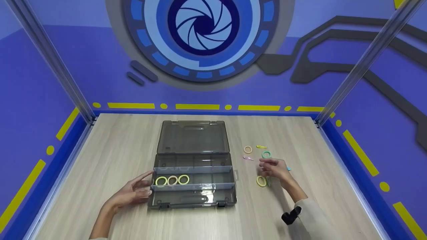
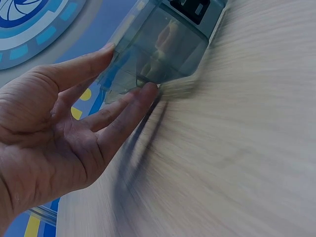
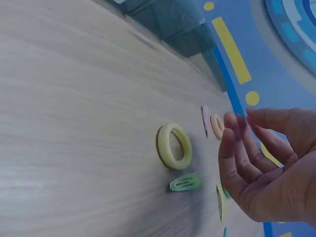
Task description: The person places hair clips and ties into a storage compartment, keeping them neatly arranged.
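Observation:
My left hand (image 1: 128,195) rests its fingers and thumb against the left end of a smoky clear plastic organizer box (image 1: 233,196). The box's lid (image 1: 193,137) lies open toward the back. In its middle row, toward the left, sit two yellow hair ties (image 1: 156,179) with a pink hair tie (image 1: 168,180) between them. My right hand (image 1: 275,169) hovers above the table to the right of the box, fingers loosely bent, nothing visible in them. Below it lie a yellow hair tie (image 3: 163,143) and a green hair clip (image 3: 185,182).
Beyond the right hand lie a peach hair tie (image 1: 244,149), a teal hair tie (image 1: 263,154), a yellow clip (image 1: 261,147) and a pink clip (image 1: 248,158). A blue clip (image 1: 289,168) is partly hidden by that hand. Blue printed walls (image 1: 100,66) enclose the wooden table.

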Demonstrator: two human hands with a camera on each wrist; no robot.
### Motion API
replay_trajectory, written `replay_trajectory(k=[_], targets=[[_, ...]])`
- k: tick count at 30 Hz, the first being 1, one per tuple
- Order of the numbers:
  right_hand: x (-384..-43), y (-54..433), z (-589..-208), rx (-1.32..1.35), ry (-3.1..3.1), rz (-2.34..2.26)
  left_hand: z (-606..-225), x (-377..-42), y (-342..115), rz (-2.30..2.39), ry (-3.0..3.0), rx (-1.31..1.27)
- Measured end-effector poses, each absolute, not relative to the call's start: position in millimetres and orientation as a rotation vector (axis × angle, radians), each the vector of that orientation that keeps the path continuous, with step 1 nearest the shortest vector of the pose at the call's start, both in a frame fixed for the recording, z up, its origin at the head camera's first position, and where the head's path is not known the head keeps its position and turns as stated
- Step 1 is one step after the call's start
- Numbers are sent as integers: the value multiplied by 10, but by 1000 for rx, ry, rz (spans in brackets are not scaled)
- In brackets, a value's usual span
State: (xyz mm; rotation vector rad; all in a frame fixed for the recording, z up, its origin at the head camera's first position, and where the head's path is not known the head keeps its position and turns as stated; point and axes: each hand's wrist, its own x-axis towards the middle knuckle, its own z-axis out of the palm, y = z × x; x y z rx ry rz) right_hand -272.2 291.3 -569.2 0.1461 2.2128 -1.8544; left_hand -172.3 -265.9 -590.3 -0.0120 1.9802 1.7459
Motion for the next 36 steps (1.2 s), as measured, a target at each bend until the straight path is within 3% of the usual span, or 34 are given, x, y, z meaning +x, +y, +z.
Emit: replay_trajectory(k=[21,36], targets=[[-3265,3304,-5764,394,2513,-1784,-5901,-1722,-2641,1743,1974,-48],[-3375,3235,-5999,221,2854,-1344,-5908,-1726,-2665,1749,1980,-36]])
